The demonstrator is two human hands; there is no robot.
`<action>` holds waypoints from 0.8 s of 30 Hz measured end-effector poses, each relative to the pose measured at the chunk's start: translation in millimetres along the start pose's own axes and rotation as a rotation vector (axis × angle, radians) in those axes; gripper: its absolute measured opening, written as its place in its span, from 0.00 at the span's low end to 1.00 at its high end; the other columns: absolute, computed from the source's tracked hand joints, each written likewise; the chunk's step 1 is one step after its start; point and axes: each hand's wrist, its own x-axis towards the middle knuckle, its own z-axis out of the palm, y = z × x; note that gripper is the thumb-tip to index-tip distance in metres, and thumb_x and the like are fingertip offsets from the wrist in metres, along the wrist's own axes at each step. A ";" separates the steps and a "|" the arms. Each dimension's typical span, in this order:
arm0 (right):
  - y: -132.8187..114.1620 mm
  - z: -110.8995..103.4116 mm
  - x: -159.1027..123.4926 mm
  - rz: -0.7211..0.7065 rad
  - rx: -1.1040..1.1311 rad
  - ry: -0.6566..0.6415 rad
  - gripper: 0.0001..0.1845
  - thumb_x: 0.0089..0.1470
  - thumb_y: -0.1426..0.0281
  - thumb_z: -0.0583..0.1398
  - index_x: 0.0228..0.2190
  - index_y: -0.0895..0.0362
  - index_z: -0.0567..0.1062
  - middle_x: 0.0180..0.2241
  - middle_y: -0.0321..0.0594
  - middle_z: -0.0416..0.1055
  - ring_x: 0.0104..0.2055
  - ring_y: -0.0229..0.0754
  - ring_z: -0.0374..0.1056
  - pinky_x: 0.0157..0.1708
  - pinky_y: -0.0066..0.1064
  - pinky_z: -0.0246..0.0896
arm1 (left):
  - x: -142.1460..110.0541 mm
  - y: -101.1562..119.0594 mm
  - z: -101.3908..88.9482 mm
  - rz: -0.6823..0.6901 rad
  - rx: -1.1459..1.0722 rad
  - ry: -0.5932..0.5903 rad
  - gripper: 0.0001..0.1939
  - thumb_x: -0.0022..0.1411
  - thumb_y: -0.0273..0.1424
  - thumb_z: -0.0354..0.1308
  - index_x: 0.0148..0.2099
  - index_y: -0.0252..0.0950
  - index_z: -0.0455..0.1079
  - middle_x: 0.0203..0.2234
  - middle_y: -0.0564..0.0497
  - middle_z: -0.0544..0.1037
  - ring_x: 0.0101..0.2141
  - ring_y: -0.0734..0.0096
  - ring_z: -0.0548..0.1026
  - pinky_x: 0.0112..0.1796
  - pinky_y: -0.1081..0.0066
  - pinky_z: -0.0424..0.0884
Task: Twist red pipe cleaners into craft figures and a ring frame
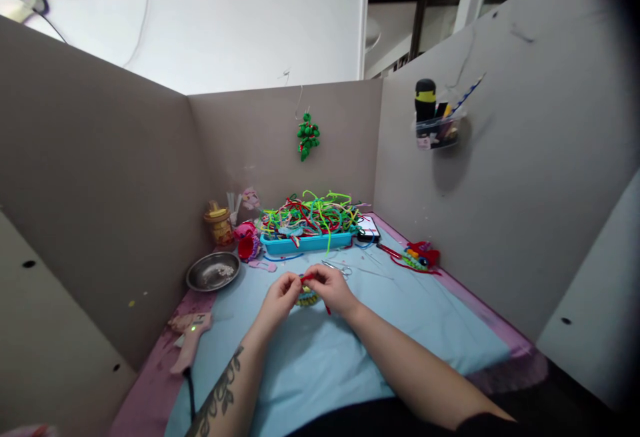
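Note:
My left hand (281,298) and my right hand (334,290) are close together over the middle of the cloth. Both pinch a short length of red yarn (306,278) between thumb and fingertips. Its end hangs down beneath my right hand. Directly below the fingers is a small yellow and blue knitted piece (307,299), partly covered by the hands; I cannot tell whether the fingers also grip it. A pair of scissors (345,270) lies just beyond my right hand.
A blue tray (307,245) heaped with coloured yarn stands at the back. To the left are a metal bowl (197,278), a pink glue gun (193,340) with a cord, and a jar (219,227). Knitted pieces (423,257) lie at right. Grey partitions (285,177) enclose the table.

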 end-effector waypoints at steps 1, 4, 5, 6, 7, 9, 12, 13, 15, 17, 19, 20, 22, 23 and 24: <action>0.6 -0.6 0.5 -0.031 -0.022 0.003 0.04 0.46 0.70 0.61 0.25 0.58 0.74 0.24 0.36 0.69 0.28 0.36 0.64 0.29 0.27 0.59 | 0.6 -1.5 -0.6 0.029 0.043 0.003 0.20 0.53 0.48 0.54 0.29 0.33 0.64 0.16 0.59 0.61 0.18 0.81 0.56 0.19 0.77 0.50; 1.8 -2.1 1.3 -0.112 -0.070 -0.003 0.03 0.46 0.71 0.61 0.24 0.57 0.75 0.24 0.37 0.68 0.29 0.37 0.64 0.30 0.28 0.59 | 1.1 -4.5 -3.7 0.063 0.149 0.012 0.20 0.55 0.47 0.53 0.27 0.32 0.67 0.15 0.57 0.61 0.19 0.79 0.57 0.21 0.76 0.52; 2.0 -2.5 1.4 -0.124 -0.076 -0.006 0.03 0.46 0.71 0.61 0.24 0.57 0.76 0.24 0.37 0.69 0.29 0.37 0.64 0.31 0.28 0.59 | 1.0 -4.9 -4.7 0.060 0.173 0.018 0.20 0.55 0.46 0.53 0.26 0.32 0.67 0.15 0.57 0.61 0.19 0.79 0.57 0.21 0.76 0.52; 2.2 -2.9 1.5 -0.131 -0.080 -0.006 0.03 0.46 0.72 0.61 0.24 0.57 0.76 0.24 0.37 0.69 0.29 0.38 0.65 0.31 0.28 0.59 | 0.7 -4.9 -5.6 0.054 0.188 0.024 0.20 0.55 0.46 0.53 0.26 0.32 0.68 0.14 0.57 0.61 0.19 0.78 0.58 0.21 0.76 0.52; 2.4 -3.2 1.5 -0.137 -0.085 -0.006 0.03 0.47 0.72 0.61 0.24 0.57 0.76 0.24 0.37 0.69 0.30 0.38 0.65 0.32 0.29 0.59 | 0.4 -4.7 -6.3 0.051 0.196 0.030 0.20 0.55 0.45 0.53 0.26 0.31 0.68 0.14 0.57 0.62 0.19 0.78 0.58 0.21 0.76 0.52; 2.8 -3.5 1.5 -0.149 -0.091 -0.007 0.03 0.46 0.72 0.61 0.24 0.56 0.76 0.24 0.37 0.69 0.31 0.39 0.65 0.32 0.30 0.60 | -0.2 -4.0 -6.8 0.051 0.204 0.039 0.20 0.54 0.45 0.54 0.25 0.31 0.68 0.14 0.57 0.62 0.18 0.78 0.58 0.22 0.75 0.52; 3.1 -2.8 1.3 -0.136 -0.084 -0.014 0.03 0.46 0.72 0.61 0.24 0.56 0.76 0.25 0.38 0.70 0.31 0.39 0.65 0.33 0.30 0.59 | -0.2 -3.5 -6.4 0.039 0.189 0.041 0.20 0.54 0.45 0.54 0.24 0.31 0.68 0.13 0.57 0.62 0.18 0.78 0.57 0.21 0.76 0.52; 3.1 -1.9 1.0 -0.109 -0.077 -0.017 0.03 0.46 0.72 0.61 0.24 0.56 0.75 0.25 0.38 0.70 0.31 0.39 0.65 0.33 0.30 0.59 | 0.1 -3.7 -6.2 0.029 0.167 0.040 0.20 0.53 0.46 0.55 0.24 0.31 0.67 0.13 0.57 0.62 0.18 0.79 0.57 0.21 0.76 0.51; 2.8 0.7 0.1 -0.029 -0.055 -0.028 0.04 0.45 0.71 0.61 0.28 0.57 0.75 0.26 0.36 0.69 0.28 0.36 0.63 0.30 0.28 0.58 | 1.0 -4.4 -6.0 0.005 0.103 0.043 0.20 0.53 0.46 0.55 0.24 0.32 0.67 0.13 0.57 0.61 0.17 0.80 0.56 0.20 0.76 0.50; 2.5 3.9 -1.2 0.053 -0.013 -0.048 0.06 0.45 0.71 0.61 0.30 0.57 0.74 0.25 0.34 0.68 0.26 0.34 0.61 0.27 0.26 0.56 | 2.1 -5.4 -6.1 -0.019 0.035 0.066 0.21 0.53 0.47 0.55 0.24 0.32 0.65 0.13 0.58 0.59 0.16 0.81 0.54 0.19 0.77 0.48; 2.1 6.7 -2.4 0.105 0.046 -0.070 0.06 0.45 0.71 0.60 0.29 0.58 0.72 0.24 0.33 0.67 0.25 0.34 0.60 0.26 0.25 0.56 | 3.0 -6.0 -6.0 -0.038 -0.024 0.096 0.21 0.52 0.47 0.56 0.23 0.33 0.64 0.12 0.59 0.58 0.15 0.82 0.53 0.18 0.77 0.46; 2.1 7.6 -2.8 0.120 0.078 -0.075 0.04 0.45 0.71 0.60 0.27 0.58 0.72 0.23 0.32 0.67 0.25 0.34 0.61 0.26 0.25 0.56 | 3.2 -5.9 -5.8 -0.046 -0.056 0.107 0.21 0.52 0.47 0.56 0.23 0.33 0.63 0.12 0.59 0.58 0.15 0.83 0.52 0.18 0.77 0.45; 2.2 8.3 -3.0 0.138 0.139 -0.084 0.04 0.45 0.70 0.60 0.25 0.59 0.71 0.22 0.33 0.67 0.25 0.34 0.62 0.27 0.26 0.56 | 3.3 -4.9 -4.7 -0.063 -0.135 0.110 0.20 0.51 0.46 0.57 0.23 0.33 0.62 0.12 0.59 0.59 0.14 0.83 0.52 0.17 0.77 0.44; 2.4 8.2 -2.8 0.142 0.164 -0.090 0.05 0.45 0.69 0.61 0.24 0.59 0.72 0.22 0.33 0.68 0.25 0.34 0.62 0.28 0.26 0.57 | 2.9 -4.0 -3.8 -0.080 -0.181 0.103 0.20 0.51 0.45 0.58 0.24 0.33 0.62 0.13 0.59 0.59 0.14 0.84 0.52 0.17 0.77 0.43; 2.7 7.8 -2.4 0.147 0.185 -0.095 0.05 0.44 0.69 0.61 0.24 0.59 0.72 0.23 0.34 0.68 0.26 0.35 0.63 0.29 0.27 0.58 | 2.4 -2.8 -2.9 -0.105 -0.230 0.090 0.19 0.50 0.45 0.58 0.24 0.33 0.62 0.13 0.59 0.60 0.14 0.84 0.52 0.17 0.77 0.42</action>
